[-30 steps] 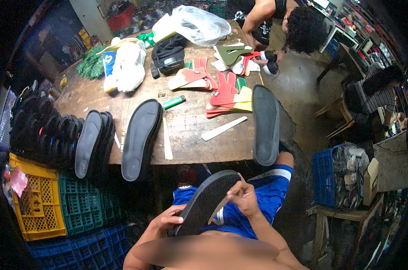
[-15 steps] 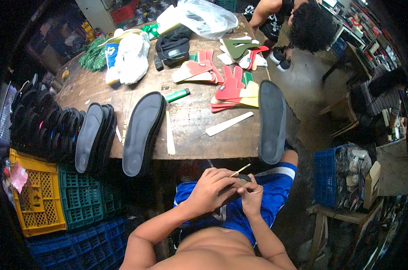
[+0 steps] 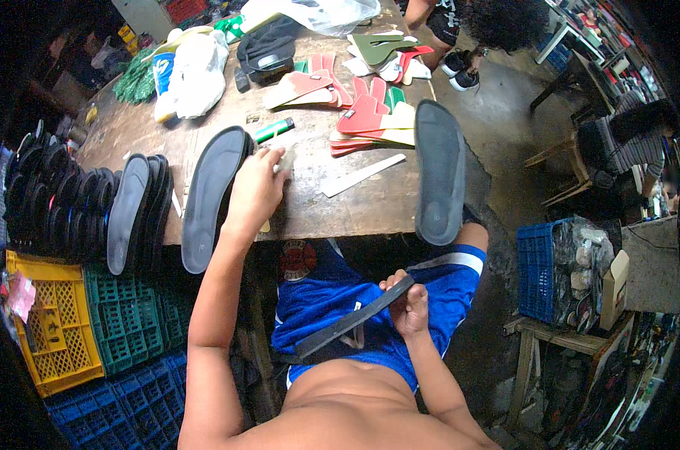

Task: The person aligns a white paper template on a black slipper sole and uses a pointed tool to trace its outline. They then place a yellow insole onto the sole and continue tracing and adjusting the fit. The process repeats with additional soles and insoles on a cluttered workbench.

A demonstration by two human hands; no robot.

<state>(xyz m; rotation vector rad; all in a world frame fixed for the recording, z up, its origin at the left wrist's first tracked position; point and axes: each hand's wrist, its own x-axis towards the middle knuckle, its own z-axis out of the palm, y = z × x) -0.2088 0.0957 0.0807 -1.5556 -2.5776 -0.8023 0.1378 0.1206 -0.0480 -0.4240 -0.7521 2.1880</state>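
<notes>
My right hand (image 3: 409, 309) is closed round one end of a dark shoe sole (image 3: 347, 324), held slanting edge-on over my lap. Over the table's near part, my left hand (image 3: 259, 187) has its fingers curled together, with something pale and blurred at the fingertips. Below its wrist shows the end of a flat pale strip (image 3: 265, 226); the hand hides the rest. Just left of that hand a dark sole (image 3: 214, 196) lies across the table edge on others. A green tube-shaped thing (image 3: 274, 130) lies beyond the fingertips, and a white strip (image 3: 364, 175) to their right.
Another sole (image 3: 439, 172) overhangs the table (image 3: 302, 214) at right. Stacked soles (image 3: 130, 210) stand at left, above plastic crates (image 3: 55, 322). Red, cream and green cut pieces (image 3: 366, 120), bags and a black cap (image 3: 267, 52) lie farther back. Beyond, a person (image 3: 497, 26) bends over shoes.
My left hand has left the sole at my lap and reached forward left to the table. My right hand now holds the sole alone, lengthwise across my lap. The view has shifted slightly.
</notes>
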